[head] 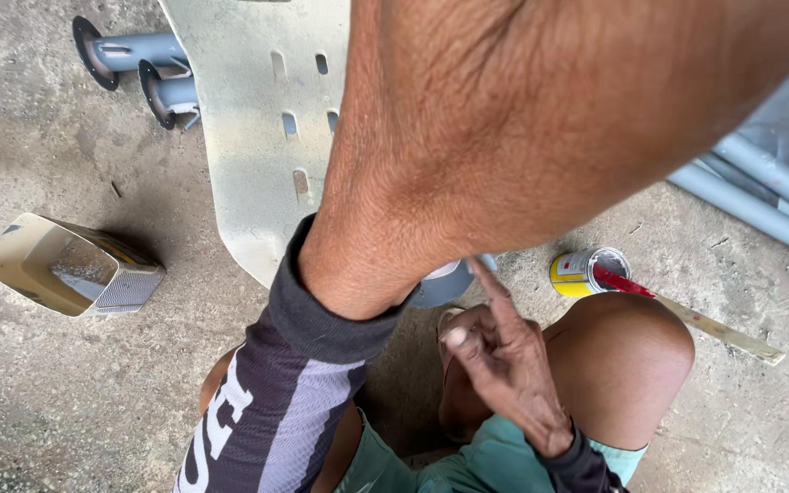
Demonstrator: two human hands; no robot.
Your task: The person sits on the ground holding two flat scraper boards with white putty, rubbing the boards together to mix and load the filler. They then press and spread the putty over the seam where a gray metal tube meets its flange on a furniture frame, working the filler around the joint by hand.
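A small yellow paint can (580, 272) lies tipped on the concrete, a red-stained wooden stick (687, 315) resting in its mouth.

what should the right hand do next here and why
Probably reach for the stick that rests in the open yellow paint can. The right hand is empty, its index finger raised, and the can lies just beyond the knee. The left forearm stretches over the pale slotted panel, its hand out of view.
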